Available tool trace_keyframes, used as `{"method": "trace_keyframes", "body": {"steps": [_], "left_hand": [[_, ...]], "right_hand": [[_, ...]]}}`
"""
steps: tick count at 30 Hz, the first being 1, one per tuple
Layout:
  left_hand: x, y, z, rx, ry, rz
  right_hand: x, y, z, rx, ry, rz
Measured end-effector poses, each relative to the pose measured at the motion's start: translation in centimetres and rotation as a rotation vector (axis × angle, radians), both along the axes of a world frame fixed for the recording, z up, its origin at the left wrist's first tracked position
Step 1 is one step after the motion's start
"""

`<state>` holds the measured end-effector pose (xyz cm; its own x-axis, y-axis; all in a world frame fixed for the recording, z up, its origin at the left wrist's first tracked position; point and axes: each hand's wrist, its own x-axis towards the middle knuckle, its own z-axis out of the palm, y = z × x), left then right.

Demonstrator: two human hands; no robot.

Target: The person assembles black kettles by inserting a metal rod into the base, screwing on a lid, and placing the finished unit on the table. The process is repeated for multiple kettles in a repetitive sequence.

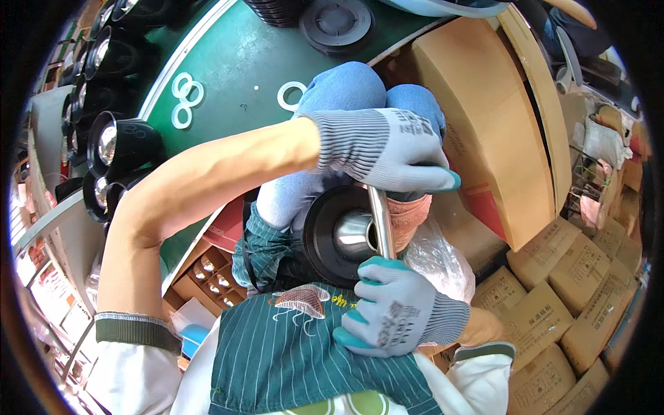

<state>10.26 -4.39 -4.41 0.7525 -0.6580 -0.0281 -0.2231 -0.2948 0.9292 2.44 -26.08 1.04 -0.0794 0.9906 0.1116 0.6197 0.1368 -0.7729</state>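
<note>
Currently | left hand [404, 153]: palm down over metal rod [382, 225], grip unclear | right hand [391, 310]: fingers [372, 271] clenched round rod

Silver rod [382, 225], green pinstriped apron [277, 360]

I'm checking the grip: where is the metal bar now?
In the head view, just right of centre, the metal bar spans from the left hand down to the right hand, along the right side of the silver dome.
</note>
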Motion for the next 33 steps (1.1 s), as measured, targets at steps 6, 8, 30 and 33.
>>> {"method": "trace_keyframes", "body": {"steps": [6, 8, 30, 33], "left_hand": [[0.3, -0.9, -1.7, -0.159, -0.094, -0.082], [0.9, -1.8, -2.5, -0.199, -0.043, -0.093], [-3.8, 2.0, 10.8, 0.553, 0.007, -0.113], [-5.3, -1.7, 14.8, 1.130, 0.402, -0.149]], "right_hand": [[-1.2, 4.7, 1.2, -0.274, 0.101, 0.281], [-0.4, 7.4, 2.1, -0.237, 0.058, 0.392], [2.4, 4.9, 0.1, 0.737, 1.049, -0.531], [3.2, 0.0, -1.4, 0.747, 1.545, -0.872]]}}
